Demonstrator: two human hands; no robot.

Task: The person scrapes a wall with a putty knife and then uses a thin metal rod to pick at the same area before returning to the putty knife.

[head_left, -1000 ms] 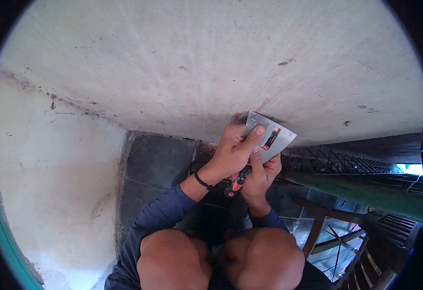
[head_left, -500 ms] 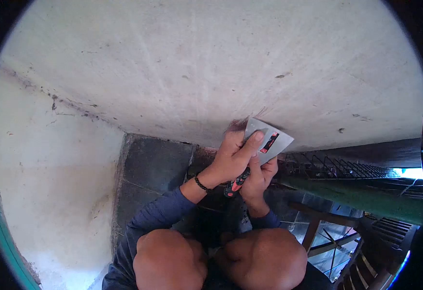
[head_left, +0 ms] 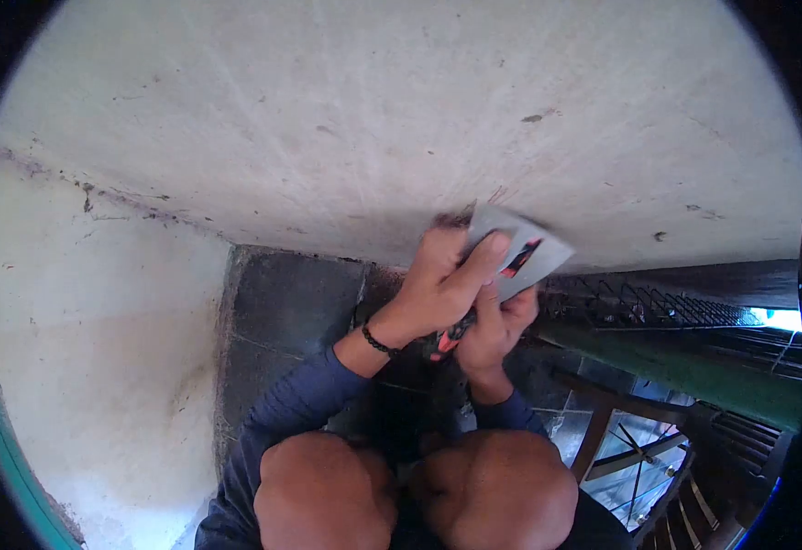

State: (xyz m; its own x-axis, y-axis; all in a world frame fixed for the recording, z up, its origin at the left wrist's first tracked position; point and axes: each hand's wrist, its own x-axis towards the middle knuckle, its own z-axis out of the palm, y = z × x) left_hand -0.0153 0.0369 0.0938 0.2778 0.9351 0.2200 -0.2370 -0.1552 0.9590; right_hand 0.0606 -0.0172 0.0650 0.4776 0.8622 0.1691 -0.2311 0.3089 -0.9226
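Both my hands are on a putty knife (head_left: 531,258) with a wide grey blade, a red-and-black label and a black-and-red handle. My left hand (head_left: 447,284), with a black bead bracelet (head_left: 379,342) at the wrist, presses its thumb on the blade's face; its other fingers are behind and partly hidden. My right hand (head_left: 494,335) is closed round the lower blade and neck, with the handle end sticking out below. The blade's top edge meets the pale wall (head_left: 373,119), or nearly so, beside some reddish scratch marks. A dark patch shows just left of the blade.
A second wall (head_left: 98,302) meets the first at a corner on the left. Dark floor tiles (head_left: 291,302) lie below. On the right are a wire rack (head_left: 658,307), a green beam (head_left: 685,376) and a dark slatted chair (head_left: 713,477). My bent knees (head_left: 328,486) are in front.
The putty knife and both hands have shifted slightly up and to the right along the wall, and the blade is a little blurred. Both hands keep their hold.
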